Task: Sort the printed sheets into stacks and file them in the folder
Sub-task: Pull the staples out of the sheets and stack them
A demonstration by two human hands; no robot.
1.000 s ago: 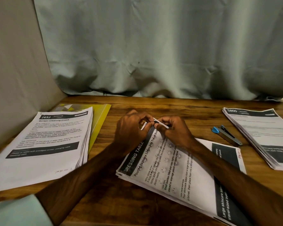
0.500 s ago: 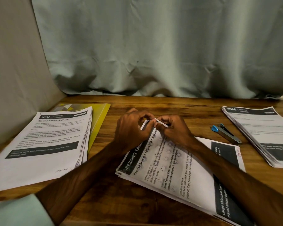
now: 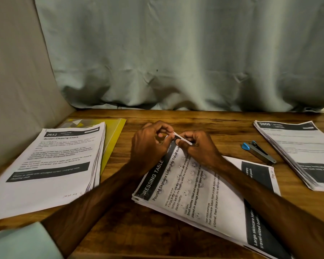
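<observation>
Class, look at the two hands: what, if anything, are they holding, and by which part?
Both hands, left and right, pinch the far top corner of the middle stack of printed sheets, fingertips meeting on the lifted corner.

Head view, angled down, close over table (image 3: 204, 120)

So three stacks are sitting on the table (image 3: 204, 124): the left stack (image 3: 51, 165) is lying partly on top of a folder (image 3: 114, 135), the middle stack (image 3: 204, 195) is lying angled right in front, and the right stack (image 3: 299, 152) is sitting way over on the far side. A staple remover (image 3: 258, 151) is lying between the middle and right ones, and a curtain (image 3: 176, 62) is hanging behind everything.
</observation>
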